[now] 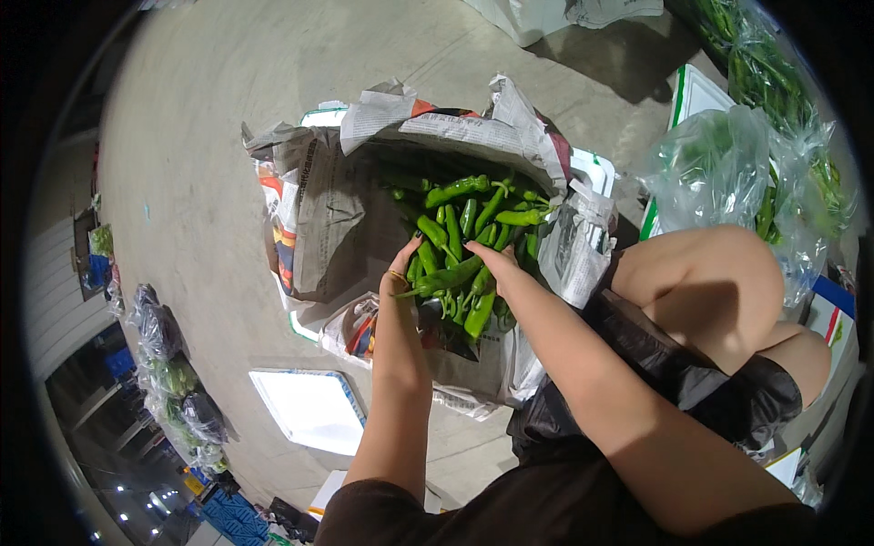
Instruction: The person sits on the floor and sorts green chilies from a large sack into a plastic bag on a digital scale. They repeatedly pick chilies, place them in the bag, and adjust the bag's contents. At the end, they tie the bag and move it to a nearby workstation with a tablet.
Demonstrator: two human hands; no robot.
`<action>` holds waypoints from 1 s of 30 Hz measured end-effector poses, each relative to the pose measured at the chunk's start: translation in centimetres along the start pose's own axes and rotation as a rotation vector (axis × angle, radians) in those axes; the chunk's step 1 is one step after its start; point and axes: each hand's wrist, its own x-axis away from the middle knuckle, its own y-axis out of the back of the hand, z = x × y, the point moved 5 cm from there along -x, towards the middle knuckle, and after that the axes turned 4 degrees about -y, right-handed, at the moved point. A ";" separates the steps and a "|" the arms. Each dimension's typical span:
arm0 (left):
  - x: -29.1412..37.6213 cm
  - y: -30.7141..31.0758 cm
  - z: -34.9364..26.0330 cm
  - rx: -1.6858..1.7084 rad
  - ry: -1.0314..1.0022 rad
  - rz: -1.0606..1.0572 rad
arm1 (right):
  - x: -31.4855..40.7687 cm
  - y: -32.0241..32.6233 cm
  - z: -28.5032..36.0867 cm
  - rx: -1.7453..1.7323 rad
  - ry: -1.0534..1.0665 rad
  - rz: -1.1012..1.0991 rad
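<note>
Both my hands reach into a box lined with newspaper [328,211], around a heap of long green peppers [450,239]. My left hand [404,263] is at the left side of the heap, a thin bracelet on its wrist. My right hand [493,263] presses on the right side, its thumb on top of the peppers. A bunch of peppers lies gathered between the two hands; most fingers are hidden under or behind it. White rims of the box [594,170] show beyond the paper. More peppers lie at the far right inside the box.
A white foam lid [311,409] lies on the concrete floor [205,170] at the lower left. Clear plastic bags of green vegetables [710,157] stand at the right, by another foam box or lid [696,95]. Further bagged vegetables [171,375] line the far left.
</note>
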 end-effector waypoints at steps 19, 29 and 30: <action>11.4 -5.8 -2.5 -0.070 -0.129 -0.348 | 13.4 -2.5 5.1 0.077 0.405 0.408; 24.9 -17.0 -7.7 -0.073 -0.730 -0.365 | 28.5 -2.5 11.4 -0.056 0.873 0.902; 26.4 -19.3 -8.3 -0.172 -0.828 -0.377 | 30.7 -1.7 12.6 -0.108 0.927 1.008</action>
